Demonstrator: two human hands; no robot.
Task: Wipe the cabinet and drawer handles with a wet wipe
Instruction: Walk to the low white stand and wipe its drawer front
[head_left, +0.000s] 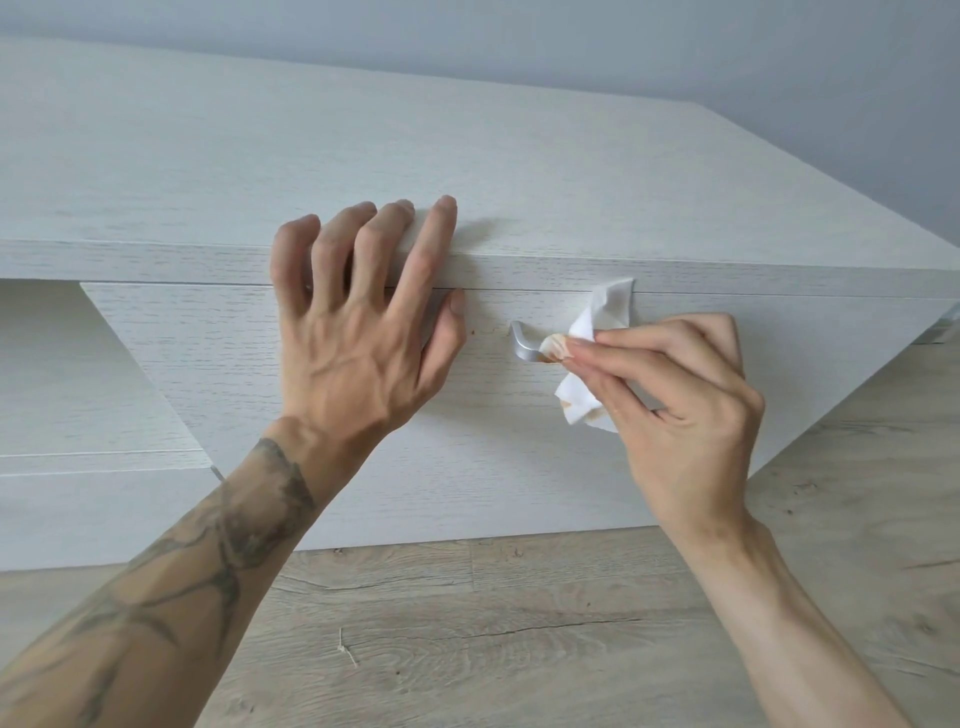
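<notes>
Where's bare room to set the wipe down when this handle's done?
The cabinet top lies bare behind and to the right of the left hand, back to the wall. The floor below the drawer front is bare too. It is crowded only around the handle, where the right hand presses the wipe.

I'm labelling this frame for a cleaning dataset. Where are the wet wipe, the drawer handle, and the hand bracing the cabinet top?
wet wipe (613, 306): head view, upper white fold.
drawer handle (523, 343): head view, exposed left end.
left hand (358, 332): head view, back of hand.
</notes>
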